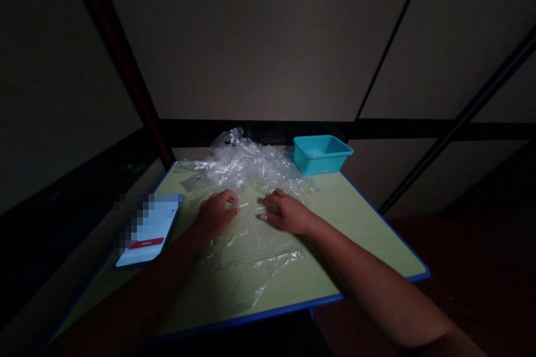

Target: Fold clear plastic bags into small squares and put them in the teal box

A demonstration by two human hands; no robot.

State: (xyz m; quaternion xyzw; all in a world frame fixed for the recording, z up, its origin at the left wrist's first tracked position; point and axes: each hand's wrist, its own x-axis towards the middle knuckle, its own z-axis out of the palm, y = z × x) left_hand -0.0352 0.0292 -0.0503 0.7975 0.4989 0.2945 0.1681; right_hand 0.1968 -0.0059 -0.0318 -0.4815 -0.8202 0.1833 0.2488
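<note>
A thin clear plastic bag or sheet [268, 248] lies spread on the table in front of me, its near part flat with a few shiny creases. My left hand [215, 213] rests on its left side, thumb and fingers bent but apart. Opposite it, my right hand [288, 212] lies over the plastic with a gap between thumb and fingers. Neither hand visibly grips anything. Just beyond my fingertips is a crumpled heap of clear plastic [247, 162]; whether it joins the flat sheet I cannot tell.
A light blue plastic basket [320, 164] stands at the table's back right corner. A tablet or large phone [146, 231] with a lit screen lies on the left. The yellowish table [360, 217] has a blue edge. Panelled cupboard doors [259, 39] rise behind it.
</note>
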